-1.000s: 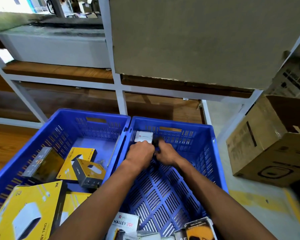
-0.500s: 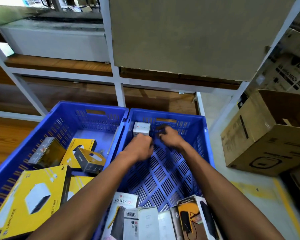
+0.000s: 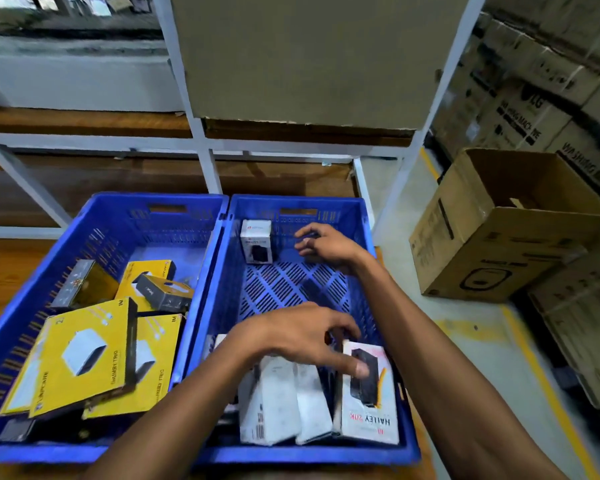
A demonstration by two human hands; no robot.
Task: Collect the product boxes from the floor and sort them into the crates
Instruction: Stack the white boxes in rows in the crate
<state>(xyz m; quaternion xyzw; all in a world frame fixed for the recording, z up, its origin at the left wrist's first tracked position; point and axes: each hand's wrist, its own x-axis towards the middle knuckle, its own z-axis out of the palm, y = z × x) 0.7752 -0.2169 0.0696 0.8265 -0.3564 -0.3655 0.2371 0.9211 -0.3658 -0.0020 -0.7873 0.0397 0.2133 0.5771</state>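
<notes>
Two blue crates stand side by side on the floor. The left crate (image 3: pixel 94 237) holds several yellow boxes (image 3: pixel 80 355) and a few dark ones (image 3: pixel 163 292). In the right crate (image 3: pixel 357 216) a small white box (image 3: pixel 256 244) stands upright at the far left corner. At that crate's near end lie white boxes (image 3: pixel 274 403) and a white "Halley 20K" box (image 3: pixel 368 410). My left hand (image 3: pixel 291 337) hovers over these near boxes, a fingertip touching the Halley box. Beside the small white box, my right hand (image 3: pixel 329 247) is by the far wall, fingers loose, holding nothing.
A white-framed shelf rack (image 3: pixel 208 168) with wooden boards rises just behind the crates. An open cardboard carton (image 3: pixel 499 244) sits on the floor to the right, with stacked washing-machine cartons (image 3: pixel 534 109) behind it. Yellow floor lines (image 3: pixel 534 358) run along the right.
My left hand has drawn back from the small white box at the far end to the boxes at the near end. My right hand has come off that box and stays near the far wall.
</notes>
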